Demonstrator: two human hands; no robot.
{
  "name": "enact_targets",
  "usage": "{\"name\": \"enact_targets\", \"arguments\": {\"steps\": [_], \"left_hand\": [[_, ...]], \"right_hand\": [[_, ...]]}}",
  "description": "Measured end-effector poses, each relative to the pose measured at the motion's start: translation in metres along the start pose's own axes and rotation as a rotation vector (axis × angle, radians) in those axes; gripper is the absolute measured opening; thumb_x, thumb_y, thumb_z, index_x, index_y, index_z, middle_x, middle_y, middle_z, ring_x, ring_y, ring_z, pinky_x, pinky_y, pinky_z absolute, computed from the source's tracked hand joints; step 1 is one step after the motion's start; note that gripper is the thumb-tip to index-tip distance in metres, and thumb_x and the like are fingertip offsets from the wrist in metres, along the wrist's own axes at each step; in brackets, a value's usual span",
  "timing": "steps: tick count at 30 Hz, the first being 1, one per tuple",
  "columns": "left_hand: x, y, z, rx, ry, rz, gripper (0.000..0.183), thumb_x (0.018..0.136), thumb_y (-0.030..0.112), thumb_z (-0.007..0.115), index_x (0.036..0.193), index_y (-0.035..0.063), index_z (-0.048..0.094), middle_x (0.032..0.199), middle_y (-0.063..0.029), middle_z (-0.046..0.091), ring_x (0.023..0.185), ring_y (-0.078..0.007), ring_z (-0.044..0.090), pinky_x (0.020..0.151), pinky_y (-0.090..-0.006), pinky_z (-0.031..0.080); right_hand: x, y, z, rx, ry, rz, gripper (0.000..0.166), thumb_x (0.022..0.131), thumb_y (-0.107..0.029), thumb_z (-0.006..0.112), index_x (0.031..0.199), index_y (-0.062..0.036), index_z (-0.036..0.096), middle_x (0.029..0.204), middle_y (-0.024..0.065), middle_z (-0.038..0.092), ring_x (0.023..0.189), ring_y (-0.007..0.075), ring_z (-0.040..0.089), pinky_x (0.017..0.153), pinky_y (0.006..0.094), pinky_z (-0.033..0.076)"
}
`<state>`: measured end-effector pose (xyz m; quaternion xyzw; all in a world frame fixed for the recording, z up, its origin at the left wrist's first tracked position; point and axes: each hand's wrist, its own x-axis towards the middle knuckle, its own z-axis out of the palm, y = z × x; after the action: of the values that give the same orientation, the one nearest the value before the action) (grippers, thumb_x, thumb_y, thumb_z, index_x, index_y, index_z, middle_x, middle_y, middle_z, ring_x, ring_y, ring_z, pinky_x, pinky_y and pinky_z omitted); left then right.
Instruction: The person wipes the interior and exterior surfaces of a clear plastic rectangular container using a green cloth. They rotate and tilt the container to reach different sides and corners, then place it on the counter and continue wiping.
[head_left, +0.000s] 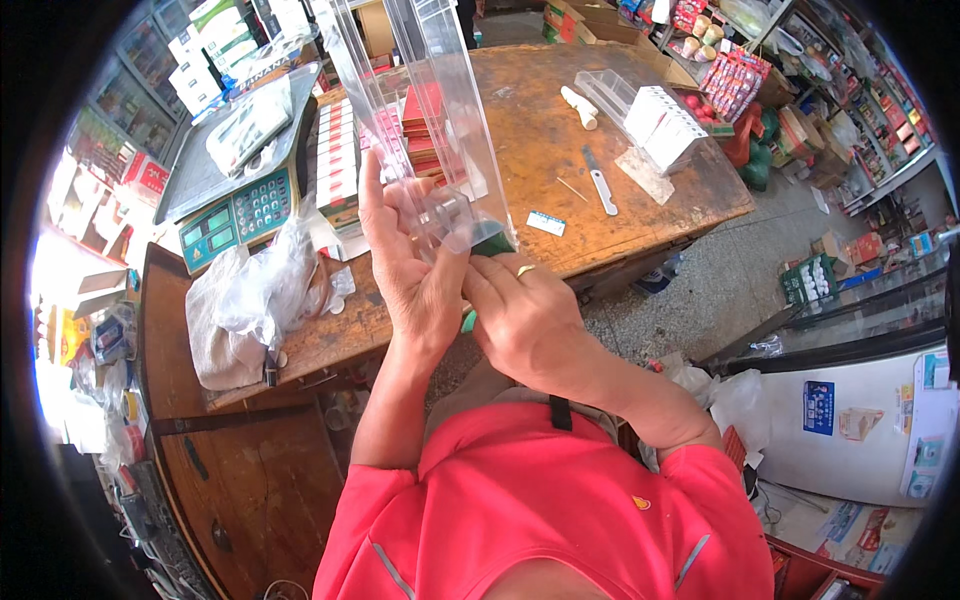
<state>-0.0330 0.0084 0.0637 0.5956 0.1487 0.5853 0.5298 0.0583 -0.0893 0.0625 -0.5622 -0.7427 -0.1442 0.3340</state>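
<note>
A long clear plastic tray (480, 135), like a shelf pusher tray, rises tilted over the wooden table. My left hand (409, 255) supports its near end from the left, with the thumb across it and the fingers behind. My right hand (529, 319), with a ring on one finger, is closed at the tray's lower end. It grips a dark green piece of material (493, 241), perhaps cloth, which presses against the plastic. Most of this green piece is hidden by my fingers. Behind the tray lie stacked red boxes (424, 109) and a row of white-and-red packs (337, 150).
The wooden table (525, 82) holds a utility knife (598, 181), a thin stick (572, 189), a small card (546, 223) and a white crumpled roll (580, 107). Another clear tray (600, 94) adjoins white packs (661, 127). A weighing scale (236, 214) and plastic bag (270, 285) are at left.
</note>
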Motion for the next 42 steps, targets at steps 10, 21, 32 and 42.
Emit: {"name": "enact_targets", "arguments": {"steps": [10, 21, 32, 42], "left_hand": [[0.003, 0.009, -0.006, -0.027, -0.035, 0.021, 0.098, 0.071, -0.007, 0.057, 0.155, 0.0074, 0.010, 0.117, -0.0093, 0.044, 0.105, -0.0175, 0.047, 0.093, -0.0301, 0.041], [-0.001, 0.006, -0.008, -0.108, -0.028, 0.037, 0.098, 0.074, -0.006, 0.062, 0.155, 0.0067, 0.009, 0.121, -0.0105, 0.043, 0.108, -0.0195, 0.051, 0.092, -0.0338, 0.048], [-0.008, 0.004, 0.001, 0.008, -0.060, 0.058, 0.091, 0.079, -0.014, 0.057, 0.155, 0.0052, 0.013, 0.123, -0.0086, 0.045, 0.111, -0.0188, 0.051, 0.094, -0.0336, 0.048], [-0.006, 0.005, 0.001, -0.012, -0.039, 0.147, 0.086, 0.079, -0.010, 0.058, 0.154, 0.0021, 0.017, 0.125, -0.0100, 0.045, 0.112, -0.0205, 0.053, 0.095, -0.0348, 0.048]], "right_hand": [[0.016, 0.000, -0.013, 0.357, -0.045, 0.064, 0.024, 0.074, 0.001, 0.058, 0.099, 0.0017, 0.055, 0.087, 0.0170, 0.060, 0.081, 0.0338, 0.061, 0.070, 0.0420, 0.050], [0.012, -0.007, -0.006, 0.233, -0.003, 0.014, 0.024, 0.076, -0.003, 0.058, 0.098, 0.0048, 0.056, 0.083, 0.0165, 0.061, 0.080, 0.0318, 0.061, 0.071, 0.0393, 0.051], [0.002, 0.000, -0.012, -0.341, -0.152, -0.148, 0.018, 0.077, -0.015, 0.057, 0.089, -0.0016, 0.061, 0.081, 0.0096, 0.059, 0.076, 0.0207, 0.058, 0.064, 0.0287, 0.046], [0.003, -0.009, -0.008, 0.344, 0.012, 0.189, 0.023, 0.068, -0.009, 0.067, 0.088, 0.0015, 0.061, 0.083, 0.0142, 0.061, 0.080, 0.0299, 0.061, 0.070, 0.0391, 0.051]]}}
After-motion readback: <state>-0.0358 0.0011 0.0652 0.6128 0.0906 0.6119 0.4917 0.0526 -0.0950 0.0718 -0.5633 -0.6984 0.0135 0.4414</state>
